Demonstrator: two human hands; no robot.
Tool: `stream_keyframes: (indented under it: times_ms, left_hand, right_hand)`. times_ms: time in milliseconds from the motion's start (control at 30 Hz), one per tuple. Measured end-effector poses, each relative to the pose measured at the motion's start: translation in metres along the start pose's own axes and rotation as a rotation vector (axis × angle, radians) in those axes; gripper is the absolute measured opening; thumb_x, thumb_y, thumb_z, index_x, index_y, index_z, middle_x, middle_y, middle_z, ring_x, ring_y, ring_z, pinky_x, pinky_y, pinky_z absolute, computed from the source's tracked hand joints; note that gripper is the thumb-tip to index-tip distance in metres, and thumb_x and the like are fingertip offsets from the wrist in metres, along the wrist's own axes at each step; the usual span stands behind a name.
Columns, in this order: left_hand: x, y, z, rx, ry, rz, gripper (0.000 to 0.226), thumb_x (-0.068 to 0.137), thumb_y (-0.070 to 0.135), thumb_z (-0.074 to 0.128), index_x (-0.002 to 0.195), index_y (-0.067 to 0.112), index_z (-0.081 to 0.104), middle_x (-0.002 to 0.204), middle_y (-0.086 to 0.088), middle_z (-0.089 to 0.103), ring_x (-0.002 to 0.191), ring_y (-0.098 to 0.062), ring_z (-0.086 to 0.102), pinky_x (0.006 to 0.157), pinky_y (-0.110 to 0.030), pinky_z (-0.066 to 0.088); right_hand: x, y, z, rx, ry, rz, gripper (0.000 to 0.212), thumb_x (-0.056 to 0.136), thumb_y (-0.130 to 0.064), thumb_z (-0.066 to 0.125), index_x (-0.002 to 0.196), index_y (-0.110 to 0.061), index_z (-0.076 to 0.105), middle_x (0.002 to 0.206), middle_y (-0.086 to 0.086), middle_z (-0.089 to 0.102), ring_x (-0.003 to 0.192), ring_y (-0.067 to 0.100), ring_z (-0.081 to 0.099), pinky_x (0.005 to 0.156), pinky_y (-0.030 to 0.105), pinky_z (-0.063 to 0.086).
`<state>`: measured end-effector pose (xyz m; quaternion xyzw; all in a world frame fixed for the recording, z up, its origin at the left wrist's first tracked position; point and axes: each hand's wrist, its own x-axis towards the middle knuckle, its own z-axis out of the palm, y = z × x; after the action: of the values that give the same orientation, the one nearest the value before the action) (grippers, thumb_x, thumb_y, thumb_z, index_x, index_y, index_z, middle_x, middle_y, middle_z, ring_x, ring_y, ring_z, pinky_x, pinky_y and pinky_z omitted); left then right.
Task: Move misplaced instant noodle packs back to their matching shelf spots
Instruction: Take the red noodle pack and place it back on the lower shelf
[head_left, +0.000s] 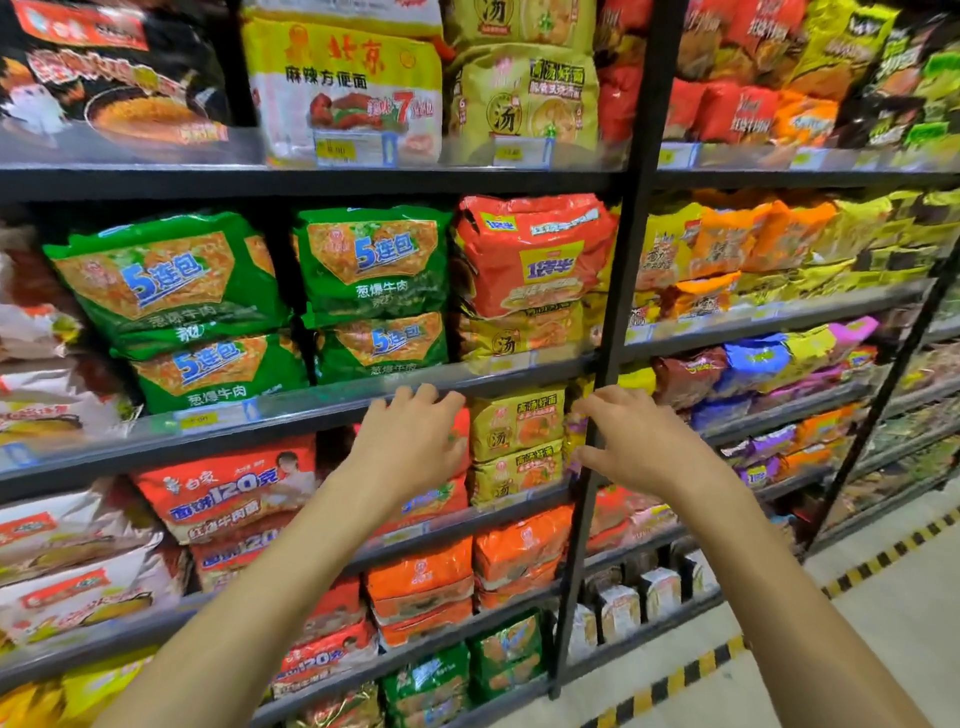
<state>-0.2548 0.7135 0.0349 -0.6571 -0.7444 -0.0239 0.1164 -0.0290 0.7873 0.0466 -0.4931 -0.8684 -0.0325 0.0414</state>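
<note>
Noodle packs crowd every tier of a supermarket rack, and the likely stray is the red-orange pack (535, 254) sitting on top of a yellow soup-noodle pack (519, 335), just right of the two stacks of green five-packs (371, 293), on the tier directly above the person's hands. More yellow packs (517, 444) of what looks like the same design stand one tier below the red-orange pack, between the two hands, which suggests that slot belongs to yellow stock, though the print is too blurred to be sure. Both hands are empty: the left hand (410, 441) is spread loosely with fingers curled toward the shelf lip (322, 402), in front of a red pack below it, and whether it touches anything cannot be told. The right hand (631, 439) is half open beside the black upright post (605, 364), fingers bent, gripping nothing. By appearance the step in hand is a reach, with no pack yet taken. The next move would call for lifting both hands to the tier above, closing on the red-orange pack by its sides without dragging the yellow pack under it forward, then finding matching stock; orange packs (524, 556) lie two tiers below it.
</note>
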Motion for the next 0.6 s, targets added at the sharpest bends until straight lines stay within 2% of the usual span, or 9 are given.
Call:
stream_keyframes:
  times_ms: [133, 367, 467, 600]
  left_hand:
    - [0.038, 0.03, 0.0, 0.02, 0.034, -0.085, 0.055, 0.103, 0.045, 0.044, 0.153, 0.024, 0.034, 0.15, -0.008, 0.047, 0.139, -0.033, 0.043, 0.107, -0.049, 0.041]
    - [0.089, 0.056, 0.018, -0.008, 0.141, -0.219, 0.065, 0.103, 0.04, 0.047, 0.16, 0.027, 0.019, 0.154, -0.007, 0.042, 0.142, -0.032, 0.039, 0.107, -0.049, 0.043]
    - [0.111, 0.056, 0.023, -0.069, 0.252, -0.222, 0.066, 0.102, 0.037, 0.052, 0.16, 0.027, 0.022, 0.154, -0.009, 0.043, 0.139, -0.034, 0.043, 0.103, -0.05, 0.047]
    - [0.143, 0.049, 0.028, -0.19, 0.428, -0.224, 0.071, 0.101, 0.035, 0.055, 0.161, 0.026, 0.02, 0.148, -0.01, 0.049, 0.127, -0.035, 0.052, 0.09, -0.049, 0.053]
  right_hand:
    - [0.034, 0.048, -0.001, -0.001, 0.038, -0.065, 0.055, 0.1, -0.043, 0.052, 0.148, -0.02, 0.041, 0.154, 0.007, 0.038, 0.142, 0.029, 0.034, 0.108, 0.047, 0.041]
    - [0.098, 0.105, 0.001, 0.026, 0.056, -0.157, 0.058, 0.099, -0.045, 0.054, 0.15, -0.02, 0.04, 0.156, 0.008, 0.035, 0.143, 0.03, 0.032, 0.109, 0.047, 0.041]
    - [0.129, 0.123, 0.005, 0.072, 0.109, -0.175, 0.059, 0.099, -0.043, 0.055, 0.15, -0.019, 0.038, 0.156, 0.008, 0.034, 0.142, 0.031, 0.033, 0.109, 0.048, 0.041]
    - [0.17, 0.138, 0.007, 0.218, 0.24, -0.211, 0.07, 0.098, -0.034, 0.058, 0.157, -0.026, 0.022, 0.159, 0.006, 0.028, 0.143, 0.032, 0.033, 0.109, 0.047, 0.042]
